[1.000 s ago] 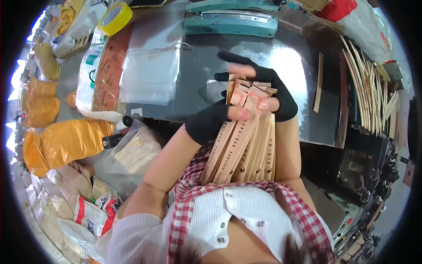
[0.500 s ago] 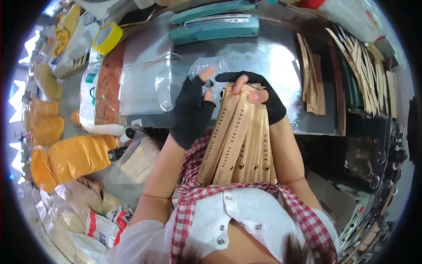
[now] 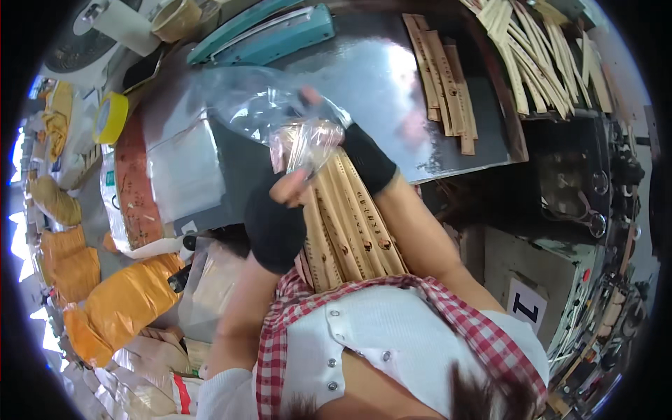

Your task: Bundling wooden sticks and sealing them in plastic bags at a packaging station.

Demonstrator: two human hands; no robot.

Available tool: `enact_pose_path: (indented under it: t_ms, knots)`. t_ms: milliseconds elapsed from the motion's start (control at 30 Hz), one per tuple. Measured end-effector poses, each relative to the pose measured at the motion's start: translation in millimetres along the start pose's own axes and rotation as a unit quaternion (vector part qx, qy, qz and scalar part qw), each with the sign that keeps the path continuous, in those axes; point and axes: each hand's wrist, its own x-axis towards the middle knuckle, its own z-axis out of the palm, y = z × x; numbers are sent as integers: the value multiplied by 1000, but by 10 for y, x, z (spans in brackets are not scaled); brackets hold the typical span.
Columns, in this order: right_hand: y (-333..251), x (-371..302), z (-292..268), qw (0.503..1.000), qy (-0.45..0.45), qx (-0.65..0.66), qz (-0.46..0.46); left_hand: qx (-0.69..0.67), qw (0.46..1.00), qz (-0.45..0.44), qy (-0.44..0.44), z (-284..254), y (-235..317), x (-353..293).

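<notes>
A bundle of long, narrow paper-sleeved sticks [image 3: 350, 220], printed along their lengths, leans against my checked apron with its top end pointing away from me. A clear plastic bag [image 3: 245, 105] covers that top end and spreads out to the far left. My left hand [image 3: 280, 217], in a black fingerless glove, pinches the bag's edge at the bundle's left side. Also gloved, my right hand [image 3: 353, 143] is closed around the top right of the bundle, with one finger sticking up against the film. Crumpled plastic partly hides its other fingers.
A teal metal device [image 3: 273, 38] stands at the table's far edge. More sleeved sticks [image 3: 444, 84] lie on the dark table top [image 3: 364, 77]; a loose pile [image 3: 532, 63] is beyond, at right. Yellow tape [image 3: 110, 117] and a stack of clear bags [image 3: 185, 171] are at left.
The bag now covers the bundle's top end, and my left hand has come in to grip its edge. The bundle has shifted slightly left. My view has turned, so the table appears tilted.
</notes>
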Motion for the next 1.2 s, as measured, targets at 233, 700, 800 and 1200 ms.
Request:
enact_pose_path:
  t_ms: [233,700,800,1200]
  knots:
    - [874,-567,-581,815,146,-559,-43,-127,960,-235,80,441,-385,-545]
    - [865,-534,-746,715,126,-670,-154,-26,966,-251,-58,24,-826,-739]
    - [1111,-1805,-896,723,-49,-688,-42,-163,940,-288,-81,-78,-945,-2366]
    - [-1621,-171,1039,413,-89,-821,-384,-76,996,1,34,-1552,678,1137]
